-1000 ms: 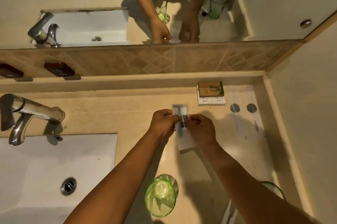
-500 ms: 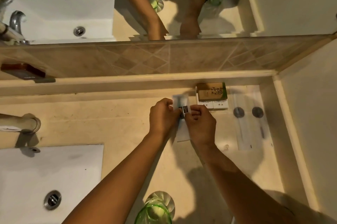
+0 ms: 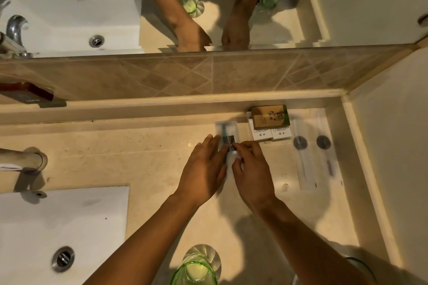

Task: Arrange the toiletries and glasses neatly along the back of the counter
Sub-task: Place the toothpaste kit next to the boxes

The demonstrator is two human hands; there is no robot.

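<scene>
Two bare hands meet over a clear packet (image 3: 226, 130) lying on the beige counter (image 3: 139, 150) near its back edge; the left hand (image 3: 203, 169) rests flat with fingers spread open against the packet's left side; the right hand (image 3: 251, 166) pinches its dark label between thumb and forefinger; just right sit a brown box (image 3: 270, 116) on two white boxes (image 3: 268, 133), then two long clear packets (image 3: 315, 150); a green glass (image 3: 196, 268) stands at the front.
</scene>
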